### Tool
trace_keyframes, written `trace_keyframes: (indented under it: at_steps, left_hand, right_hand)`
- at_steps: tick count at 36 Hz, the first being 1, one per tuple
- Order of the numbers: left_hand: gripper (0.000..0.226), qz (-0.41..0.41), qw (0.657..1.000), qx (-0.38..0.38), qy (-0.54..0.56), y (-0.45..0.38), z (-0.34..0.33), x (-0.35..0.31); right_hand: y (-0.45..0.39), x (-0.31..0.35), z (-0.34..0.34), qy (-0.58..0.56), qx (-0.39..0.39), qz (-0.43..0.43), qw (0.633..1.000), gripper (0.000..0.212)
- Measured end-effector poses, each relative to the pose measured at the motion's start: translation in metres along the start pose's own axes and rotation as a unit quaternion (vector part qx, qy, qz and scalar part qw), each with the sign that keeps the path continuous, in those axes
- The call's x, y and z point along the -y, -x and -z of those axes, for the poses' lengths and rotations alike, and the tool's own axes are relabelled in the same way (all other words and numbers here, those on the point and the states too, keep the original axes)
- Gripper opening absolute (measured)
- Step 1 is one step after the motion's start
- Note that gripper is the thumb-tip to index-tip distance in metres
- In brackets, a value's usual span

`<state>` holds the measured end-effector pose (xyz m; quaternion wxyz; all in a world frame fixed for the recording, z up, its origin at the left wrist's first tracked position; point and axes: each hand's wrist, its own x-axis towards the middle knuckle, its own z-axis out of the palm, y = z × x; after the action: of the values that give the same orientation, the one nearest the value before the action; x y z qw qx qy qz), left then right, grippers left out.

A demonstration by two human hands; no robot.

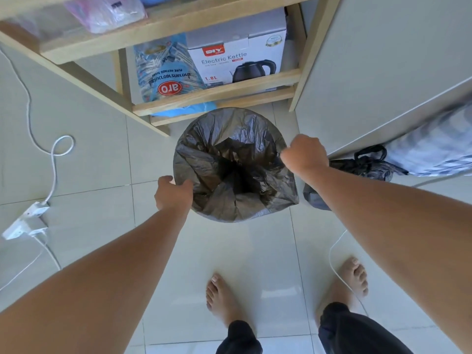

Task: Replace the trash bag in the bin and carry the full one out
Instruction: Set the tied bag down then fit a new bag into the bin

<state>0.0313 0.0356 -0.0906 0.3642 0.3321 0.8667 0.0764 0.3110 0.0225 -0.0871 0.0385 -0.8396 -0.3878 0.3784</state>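
A round bin stands on the tiled floor, fully covered by a fresh black trash bag (pixel 233 162) that lines its inside and folds over its rim. My left hand (pixel 172 192) grips the bag's edge at the bin's near left side. My right hand (pixel 304 154) is closed on the bag's edge at the right side. A full, tied black trash bag (pixel 362 167) lies on the floor to the right of the bin, partly hidden behind my right forearm.
A wooden shelf (pixel 217 97) behind the bin holds an electric kettle box (pixel 237 62) and a blue sugar bag (pixel 166 70). A grey cabinet (pixel 383 72) stands right. A white power strip (pixel 25 221) with cables lies left; another cable (pixel 337 269) runs by my bare feet.
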Motion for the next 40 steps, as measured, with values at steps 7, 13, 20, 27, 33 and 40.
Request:
trace_keyframes:
  at_steps: [7,13,20,27,33,40]
  left_hand:
    - [0.02,0.01,0.999,0.006,0.032,-0.023,0.001,-0.002]
    - [0.028,0.011,0.994,0.058,0.089,-0.023,-0.009,-0.019]
    - [0.043,-0.092,0.99,0.011,-0.103,0.001,-0.025,-0.055]
    - [0.041,-0.212,0.969,-0.011,-0.128,0.035,-0.034,-0.077]
    - [0.022,-0.222,0.948,0.226,-0.036,0.083,-0.06,-0.094]
    - [0.02,-0.234,0.892,0.379,-0.073,0.146,-0.112,-0.114]
  right_hand:
    - [-0.01,0.024,0.002,-0.007,0.069,0.03,0.997,0.014]
    - [-0.032,0.009,0.003,0.021,0.015,0.036,0.999,0.013]
    - [-0.036,-0.017,0.024,-0.053,0.121,0.002,0.991,0.046]
    - [-0.009,-0.055,0.043,-0.013,0.124,0.046,0.991,0.038]
    - [0.009,-0.102,0.065,0.13,0.095,0.13,0.978,0.035]
    - [0.008,-0.161,0.091,0.211,0.017,0.149,0.966,0.044]
